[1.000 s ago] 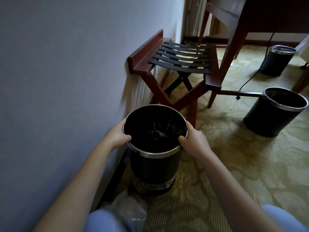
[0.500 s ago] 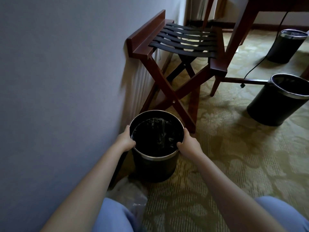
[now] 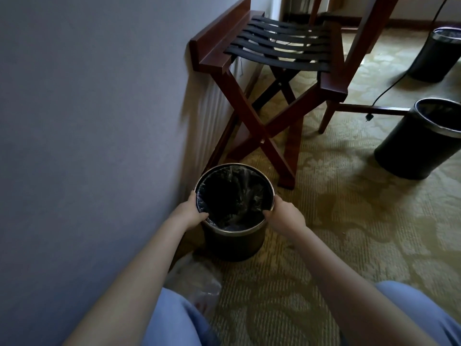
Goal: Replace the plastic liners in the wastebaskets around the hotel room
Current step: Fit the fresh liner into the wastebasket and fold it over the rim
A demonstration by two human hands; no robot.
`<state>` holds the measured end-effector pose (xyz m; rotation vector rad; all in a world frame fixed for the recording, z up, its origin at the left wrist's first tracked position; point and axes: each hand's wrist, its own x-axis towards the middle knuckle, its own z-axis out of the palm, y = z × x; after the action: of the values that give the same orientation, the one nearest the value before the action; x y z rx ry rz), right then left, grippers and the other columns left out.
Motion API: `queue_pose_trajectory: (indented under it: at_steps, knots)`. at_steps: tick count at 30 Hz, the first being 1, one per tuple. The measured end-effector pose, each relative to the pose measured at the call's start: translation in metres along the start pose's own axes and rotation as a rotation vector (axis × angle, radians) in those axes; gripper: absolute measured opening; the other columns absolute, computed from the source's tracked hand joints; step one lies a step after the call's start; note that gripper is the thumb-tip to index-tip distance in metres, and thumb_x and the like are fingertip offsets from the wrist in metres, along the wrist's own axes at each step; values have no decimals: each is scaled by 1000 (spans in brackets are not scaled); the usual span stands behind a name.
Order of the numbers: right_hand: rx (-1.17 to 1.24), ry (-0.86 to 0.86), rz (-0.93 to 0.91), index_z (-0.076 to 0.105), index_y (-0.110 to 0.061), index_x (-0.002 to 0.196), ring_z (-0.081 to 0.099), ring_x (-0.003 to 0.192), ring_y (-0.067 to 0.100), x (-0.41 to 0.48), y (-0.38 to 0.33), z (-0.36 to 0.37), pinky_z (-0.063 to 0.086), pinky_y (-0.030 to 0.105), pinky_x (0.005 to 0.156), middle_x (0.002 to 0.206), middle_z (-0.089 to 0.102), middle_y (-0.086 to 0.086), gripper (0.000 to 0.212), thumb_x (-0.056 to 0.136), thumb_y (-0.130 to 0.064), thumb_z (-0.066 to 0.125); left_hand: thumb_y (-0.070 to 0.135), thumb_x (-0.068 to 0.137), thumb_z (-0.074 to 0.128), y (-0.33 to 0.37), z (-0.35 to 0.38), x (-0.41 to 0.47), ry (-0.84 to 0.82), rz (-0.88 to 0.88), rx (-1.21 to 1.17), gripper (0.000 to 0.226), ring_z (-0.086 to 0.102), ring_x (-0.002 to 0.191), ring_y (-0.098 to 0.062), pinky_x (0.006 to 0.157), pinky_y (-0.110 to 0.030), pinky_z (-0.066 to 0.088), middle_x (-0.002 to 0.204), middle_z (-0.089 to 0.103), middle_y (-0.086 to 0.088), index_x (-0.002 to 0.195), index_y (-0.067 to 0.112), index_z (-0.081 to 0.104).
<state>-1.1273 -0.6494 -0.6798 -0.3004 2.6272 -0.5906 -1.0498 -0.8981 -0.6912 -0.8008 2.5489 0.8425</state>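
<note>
1. A black round wastebasket [image 3: 234, 243] w/ a metal rim is seen upright on the carpet [image 3: 349, 233], just beside the wall [image 3: 87, 121] and near the front foot of a wooden luggage rack [image 3: 274, 46].
2. A thin, wrinkled plastic liner [image 3: 232, 201] is seen inside it, reaching up to the rim; whether it is folded over the rim can't be told.
3. The rim's L side is held by the left grip [image 3: 190, 213], closed on it, w/ fingers hooked over the edge onto the liner.
4. The rim's R side is held the same way by the right grip [image 3: 284, 214], fingers curled inside the edge.
5. A crumpled clear bag [image 3: 197, 280] is seen on the carpet by the wall, btwn the wastebasket and the person's left knee.
6. A second basket [image 3: 414, 148] is seen well apart to the R, beside a wooden crossbar; a third basket [image 3: 434, 58] stands further back at top R.
7. A black cable [image 3: 389, 83] is seen running down, its plug end next to the crossbar.
8. Blue-clad knees are cut off at the bottom edge.
</note>
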Motion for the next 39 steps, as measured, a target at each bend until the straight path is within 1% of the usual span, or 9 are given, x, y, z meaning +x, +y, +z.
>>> queue_pose_trajectory:
  at_steps: [4,8,15,18,23,28,31,35,39]
  knots:
    - [52,98,-108,31,-20,144,64,82,20,-15,-16,0,52,33,62,98,65,0,49,98,-31,44,44,87,61,-9,-3,-6,135,-29,-3,65,47,124,-34,101,-40,42,137,42,-16,140,15,37]
    - [116,25,-337,39,-22,141,65,81,14,-30,-54,7,56,36,72,92,68,-4,44,98,-27,49,41,92,54,-25,-18,-28,227,-104,20,58,45,126,-34,101,-38,39,139,43,-17,138,7,41]
    - [-76,-351,-685,57,-20,129,63,100,22,-44,-114,66,51,37,84,106,69,0,36,93,-23,55,36,92,58,-79,-19,-74,-89,-182,61,37,57,111,-27,93,-33,46,123,61,-11,118,10,58]
    - [-212,-493,-717,54,-17,133,60,110,26,-46,-122,108,50,35,87,119,65,5,42,91,-24,55,33,90,60,-102,-9,-93,-85,-241,80,34,57,107,-27,87,-31,45,119,62,-12,115,10,59]
    - [-416,-541,-699,31,-15,148,53,121,31,-38,-125,173,49,37,91,142,44,11,61,92,-22,55,38,89,60,-132,17,-118,-24,-325,44,39,59,107,-29,84,-32,45,119,62,-15,114,9,59]
    - [-484,-680,-634,15,-14,153,34,139,33,-29,-120,222,35,43,110,154,28,13,82,89,-27,66,32,88,57,-160,48,-132,27,-379,68,34,56,113,-32,89,-34,47,124,58,-14,115,12,57]
    - [-447,-621,-587,30,-19,147,37,135,32,-30,-116,240,38,47,107,147,37,10,73,86,-33,67,31,87,57,-167,63,-136,60,-391,70,43,53,117,-31,96,-40,46,131,52,-10,126,14,51]
    - [-493,-537,-598,55,-17,126,57,110,24,-34,-106,238,51,40,92,122,57,5,36,92,-27,61,27,90,57,-164,73,-135,67,-391,47,59,45,128,-26,102,-39,42,148,36,-2,144,19,34]
    - [-410,-558,-695,64,-12,106,59,98,22,-40,-106,208,47,30,79,111,57,4,19,93,-26,61,23,87,61,-151,71,-132,-70,-347,32,78,26,143,-21,112,-35,30,160,12,2,152,22,18]
